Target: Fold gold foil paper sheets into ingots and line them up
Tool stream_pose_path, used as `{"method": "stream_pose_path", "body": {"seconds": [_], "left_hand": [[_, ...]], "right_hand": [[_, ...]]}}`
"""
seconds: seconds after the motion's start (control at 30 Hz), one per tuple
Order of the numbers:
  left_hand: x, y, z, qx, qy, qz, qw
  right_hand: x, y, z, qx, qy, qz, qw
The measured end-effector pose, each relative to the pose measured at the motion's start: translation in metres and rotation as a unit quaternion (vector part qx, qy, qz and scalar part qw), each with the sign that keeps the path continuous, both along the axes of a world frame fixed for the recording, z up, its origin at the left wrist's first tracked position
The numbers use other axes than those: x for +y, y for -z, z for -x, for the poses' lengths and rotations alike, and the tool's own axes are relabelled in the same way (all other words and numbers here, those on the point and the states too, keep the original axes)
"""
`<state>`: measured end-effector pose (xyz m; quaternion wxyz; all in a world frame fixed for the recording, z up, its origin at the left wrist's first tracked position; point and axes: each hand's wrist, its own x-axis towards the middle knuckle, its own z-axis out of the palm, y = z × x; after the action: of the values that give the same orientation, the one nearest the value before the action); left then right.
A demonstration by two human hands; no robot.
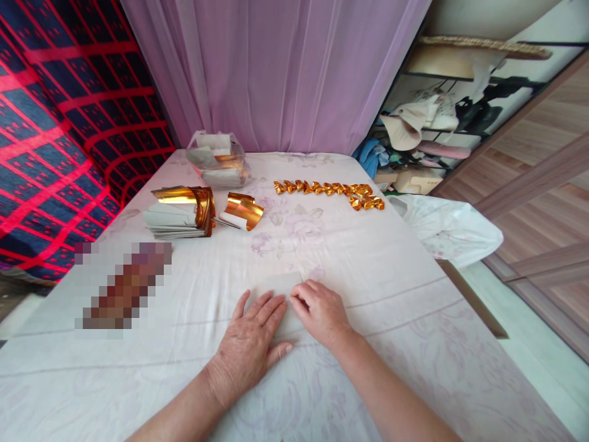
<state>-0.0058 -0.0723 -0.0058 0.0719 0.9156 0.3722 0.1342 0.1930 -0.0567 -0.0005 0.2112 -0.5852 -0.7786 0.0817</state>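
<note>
A pale sheet of paper (pixel 280 285) lies white side up on the cloth-covered table (pixel 368 264). My left hand (pixel 251 344) lies flat on it, fingers spread, pressing it down. My right hand (pixel 319 310) is beside it with curled fingers pinching the sheet's right edge. Farther back lie a stack of gold-backed sheets (pixel 179 212), a curled gold sheet (pixel 243 210) and a row of several folded gold pieces (pixel 329 191).
A clear plastic bag of sheets (pixel 218 159) sits at the back left, before a lilac curtain (pixel 276 67). A blurred-out object (pixel 122 285) lies on the left. A white plastic bag (pixel 448 227) hangs off the right edge near cluttered shelves (pixel 437 123).
</note>
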Motion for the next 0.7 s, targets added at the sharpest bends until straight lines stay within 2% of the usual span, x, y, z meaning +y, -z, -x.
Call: {"method": "stream_pose_path", "body": {"seconds": [0.43,0.7], "left_hand": [[0.013,-0.005,-0.003,-0.054,-0.034,0.038,0.997],[0.012,-0.008,-0.004,-0.060,-0.053,0.046,0.996]], "right_hand": [[0.000,0.000,0.001,-0.038,-0.009,-0.008,0.999],[-0.011,0.003,-0.002,-0.063,-0.034,-0.065,0.995]]}}
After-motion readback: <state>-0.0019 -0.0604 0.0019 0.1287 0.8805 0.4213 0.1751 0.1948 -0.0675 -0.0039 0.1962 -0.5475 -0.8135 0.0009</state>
